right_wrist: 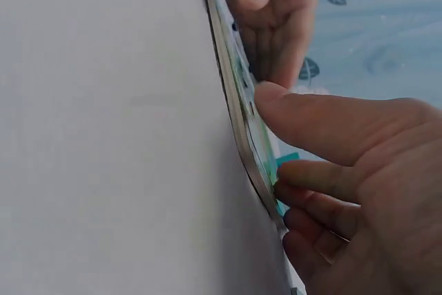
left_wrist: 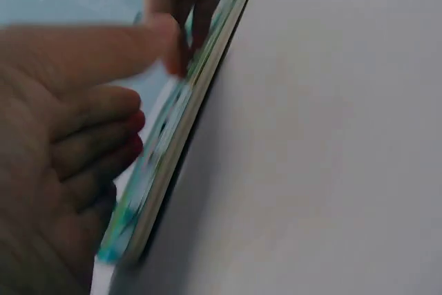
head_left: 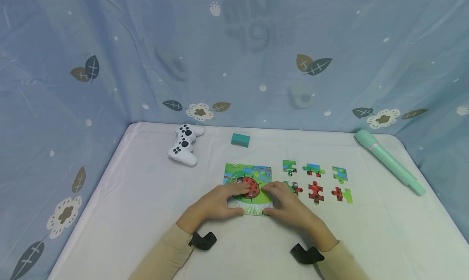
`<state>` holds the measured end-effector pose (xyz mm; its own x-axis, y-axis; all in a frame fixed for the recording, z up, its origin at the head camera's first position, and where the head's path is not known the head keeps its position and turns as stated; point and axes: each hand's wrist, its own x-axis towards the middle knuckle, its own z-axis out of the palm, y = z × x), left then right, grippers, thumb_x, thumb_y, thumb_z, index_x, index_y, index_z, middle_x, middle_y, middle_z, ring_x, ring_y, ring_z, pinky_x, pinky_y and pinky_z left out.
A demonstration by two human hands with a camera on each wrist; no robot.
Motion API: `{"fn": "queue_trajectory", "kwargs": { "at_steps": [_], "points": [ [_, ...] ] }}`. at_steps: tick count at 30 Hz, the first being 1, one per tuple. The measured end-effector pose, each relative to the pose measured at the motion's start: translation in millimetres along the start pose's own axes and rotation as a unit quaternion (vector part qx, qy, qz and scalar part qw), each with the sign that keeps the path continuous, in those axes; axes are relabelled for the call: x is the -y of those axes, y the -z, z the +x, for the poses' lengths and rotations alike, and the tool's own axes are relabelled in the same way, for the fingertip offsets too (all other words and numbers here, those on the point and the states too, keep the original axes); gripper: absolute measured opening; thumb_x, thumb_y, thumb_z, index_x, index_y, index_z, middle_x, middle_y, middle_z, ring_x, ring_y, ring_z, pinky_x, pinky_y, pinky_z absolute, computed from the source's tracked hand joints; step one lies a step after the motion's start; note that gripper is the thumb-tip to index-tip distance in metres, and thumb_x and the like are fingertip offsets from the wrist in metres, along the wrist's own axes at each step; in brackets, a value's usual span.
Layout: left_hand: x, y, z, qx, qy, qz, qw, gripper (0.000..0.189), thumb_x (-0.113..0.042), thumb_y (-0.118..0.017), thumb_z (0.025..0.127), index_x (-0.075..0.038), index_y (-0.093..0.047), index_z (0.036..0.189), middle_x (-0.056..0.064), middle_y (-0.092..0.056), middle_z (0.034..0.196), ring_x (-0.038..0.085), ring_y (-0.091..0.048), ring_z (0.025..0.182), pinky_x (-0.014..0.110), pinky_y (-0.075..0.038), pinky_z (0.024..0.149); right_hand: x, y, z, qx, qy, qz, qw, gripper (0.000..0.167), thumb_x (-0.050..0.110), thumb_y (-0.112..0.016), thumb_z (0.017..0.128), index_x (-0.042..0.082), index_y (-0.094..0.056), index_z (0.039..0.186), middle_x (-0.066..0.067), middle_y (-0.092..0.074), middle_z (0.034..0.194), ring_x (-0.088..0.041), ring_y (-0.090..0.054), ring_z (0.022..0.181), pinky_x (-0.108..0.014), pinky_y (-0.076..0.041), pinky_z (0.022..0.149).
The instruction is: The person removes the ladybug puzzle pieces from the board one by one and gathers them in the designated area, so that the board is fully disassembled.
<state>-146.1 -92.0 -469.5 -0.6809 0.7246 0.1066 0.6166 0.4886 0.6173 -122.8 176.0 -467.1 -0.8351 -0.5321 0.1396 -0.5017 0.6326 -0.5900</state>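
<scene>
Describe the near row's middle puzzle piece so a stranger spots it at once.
On the white table, right of the ladybug board, six loose puzzle pieces lie in two rows. The near row's middle piece is nearly all red with dark spots; its neighbours also show green.

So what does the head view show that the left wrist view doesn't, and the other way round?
Only in the head view: the controller, the six loose pieces, the mint tube and the ladybug on the board as a clear picture.

Only in the left wrist view: the left hand from its palm side, and the board nearly edge-on, its thickness plain.

Both share: the board, the left hand, the right hand, though only partly at the wrist, the white cloth and the blue curtain.
</scene>
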Motion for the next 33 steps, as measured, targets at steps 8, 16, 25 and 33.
{"fn": "queue_trajectory", "kwargs": {
  "at_steps": [8, 16, 25, 33],
  "points": [
    [-2.2, -7.1, 2.0, 0.016, 0.0, 0.015, 0.9998, 0.058, -0.039, -0.071, 0.083, -0.017, -0.056, 0.134, -0.006, -0.05, 0.142, 0.015, -0.043, 0.134, 0.036, -0.035, 0.113, 2, -3, 1.0, 0.005, 0.001, -0.011, 0.9999, 0.064, 0.037, -0.08, 0.073, 0.006, -0.058, 0.124, -0.004, -0.051, 0.128, -0.021, -0.043, 0.12, -0.045, -0.045, 0.098],
    [0.0, -7.8, 3.7, 0.023, 0.003, 0.015, 0.9996, 0.058, -0.041, -0.07, 0.083, -0.017, -0.056, 0.134, -0.007, -0.049, 0.142, 0.013, -0.041, 0.135, 0.034, -0.036, 0.113, 2, -6, 0.4, -0.007, 0.011, 0.0, 0.9999, 0.058, 0.032, -0.081, 0.074, 0.007, -0.054, 0.119, -0.003, -0.051, 0.123, -0.02, -0.042, 0.114, -0.045, -0.045, 0.094],
    [-0.2, -7.6, 2.9, 0.027, 0.005, 0.015, 0.9995, 0.058, -0.041, -0.07, 0.083, -0.016, -0.056, 0.134, -0.007, -0.048, 0.143, 0.013, -0.041, 0.135, 0.034, -0.035, 0.113, 10, -2, 0.1, 0.015, -0.024, 0.004, 0.9996, 0.06, 0.023, -0.081, 0.073, 0.008, -0.051, 0.123, 0.0, -0.056, 0.113, -0.014, -0.046, 0.103, -0.04, -0.046, 0.093],
    [-1.6, -7.8, 4.5, 0.026, 0.003, 0.016, 0.9995, 0.058, -0.041, -0.07, 0.083, -0.017, -0.056, 0.134, -0.006, -0.048, 0.143, 0.013, -0.041, 0.136, 0.035, -0.037, 0.112, 7, 9, -2.3, 0.026, -0.019, 0.009, 0.9995, 0.057, 0.018, -0.076, 0.079, 0.007, -0.052, 0.129, -0.002, -0.057, 0.119, -0.02, -0.053, 0.114, -0.049, -0.038, 0.108]
  ]
}}
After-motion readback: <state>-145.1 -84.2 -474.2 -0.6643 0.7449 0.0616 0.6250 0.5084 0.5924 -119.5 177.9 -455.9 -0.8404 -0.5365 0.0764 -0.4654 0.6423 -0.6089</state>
